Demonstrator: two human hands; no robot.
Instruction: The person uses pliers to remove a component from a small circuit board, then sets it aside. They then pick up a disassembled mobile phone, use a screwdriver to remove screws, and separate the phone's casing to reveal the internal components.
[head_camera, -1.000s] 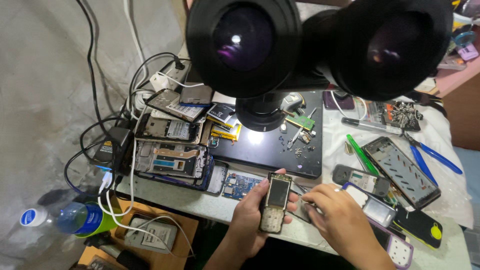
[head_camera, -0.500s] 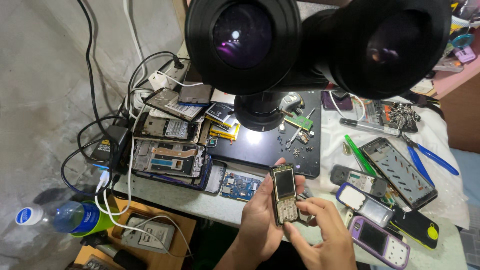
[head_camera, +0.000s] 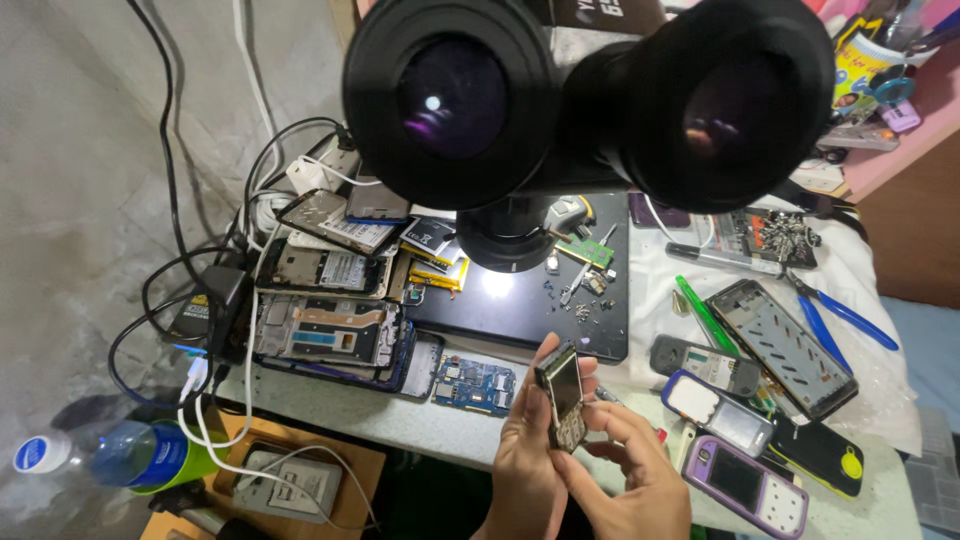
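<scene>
A small keypad phone (head_camera: 562, 398) is held upright just in front of the black mat (head_camera: 520, 310), which lies under the microscope eyepieces (head_camera: 590, 100). The left hand (head_camera: 525, 450) is closed around the phone's lower body, thumb along its near edge; the right hand (head_camera: 625, 470) meets it from the side, fingertips pressed to the keypad end, so both grips are closed on the handset. As a judgement, the work is at an early or middle stage: the phone appears assembled, its screen and keys in place, while loose screws and a green circuit board (head_camera: 583, 250) lie on the mat behind it. Left of the mat sit stripped phone frames (head_camera: 330, 330) and a blue board (head_camera: 475, 383); right of it, a green-handled tool (head_camera: 705, 312), blue-handled pliers (head_camera: 835, 315) and a purple phone (head_camera: 745, 482). Hidden: the phone's back, the right fingertips' exact contact, and much of the mat behind the eyepieces; the worktop's far edge is cut off.
</scene>
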